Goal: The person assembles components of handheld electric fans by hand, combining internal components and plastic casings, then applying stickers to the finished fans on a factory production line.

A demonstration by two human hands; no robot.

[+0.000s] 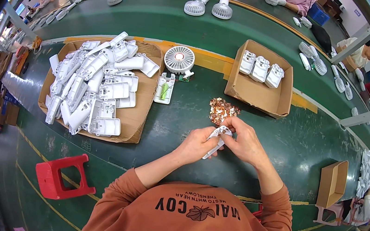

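Note:
My left hand point(197, 144) is closed around a white plastic fan handle housing point(211, 152), held tilted above the green bench. Fingers and thumb of my right hand point(246, 142) close on the upper end of the same housing; whether a small metal piece sits between them is hidden. Just beyond my hands lies a heap of small copper-coloured metal pieces point(221, 110). To the left, a shallow cardboard box point(139, 128) is piled with white housing parts point(90, 63). At the right, a second cardboard box point(261, 102) holds three white housings point(260, 68) along its far left side.
A round white fan head point(179, 59) and an opened housing with a green cell point(165, 89) lie between the boxes. Beyond runs a green conveyor belt point(160, 19) carrying several handheld fans point(195, 6). A red stool point(64, 177) stands at left, an upright cardboard box point(333, 181) at right. Co-workers sit farther off.

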